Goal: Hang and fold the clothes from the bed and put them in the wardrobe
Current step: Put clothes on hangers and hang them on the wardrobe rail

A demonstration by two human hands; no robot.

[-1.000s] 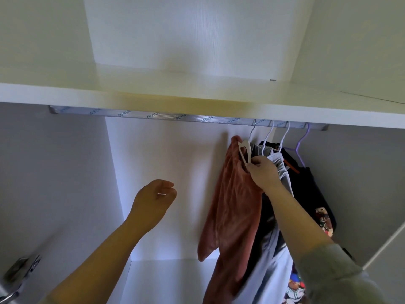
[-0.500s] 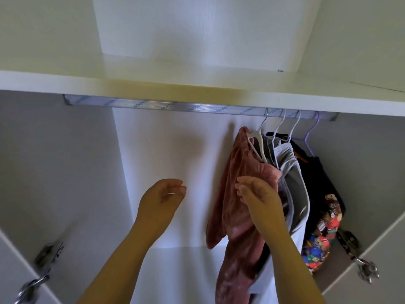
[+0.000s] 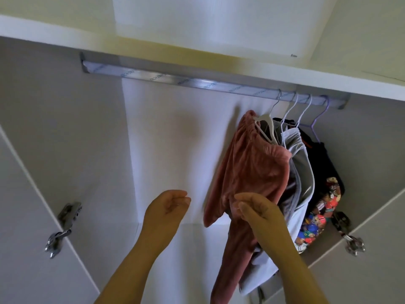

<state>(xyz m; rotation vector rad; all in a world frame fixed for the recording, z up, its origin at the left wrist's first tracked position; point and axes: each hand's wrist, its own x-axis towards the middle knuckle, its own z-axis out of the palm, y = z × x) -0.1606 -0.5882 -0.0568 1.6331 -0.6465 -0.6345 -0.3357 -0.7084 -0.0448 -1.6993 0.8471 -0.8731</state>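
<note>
Hanging from a white plastic hanger (image 3: 266, 126) on the wardrobe rail (image 3: 197, 82), the pink garment (image 3: 247, 167) is the leftmost item on the rail. Its plush, velvety cloth is gathered into ridges at the top and falls in long soft folds. The right hand (image 3: 263, 216) lies in front of the garment's lower half, with thumb and fingers loosely curled toward each other. It cannot be told whether any cloth is pinched between them. The left hand (image 3: 164, 209) hovers to the left, apart from the garment, its fingers slackly curled and holding nothing.

Just beside the pink garment on the right hang a smooth pale grey garment (image 3: 303, 172) and a dark garment (image 3: 324, 207) printed with bright cartoon bears. The dark garment is on a thin purple hanger (image 3: 316, 122). The rail is a flat metallic bar wrapped in lettered film, fixed beneath a white shelf (image 3: 219, 60). A shiny metal hinge (image 3: 65, 227) is mounted on the left door.
</note>
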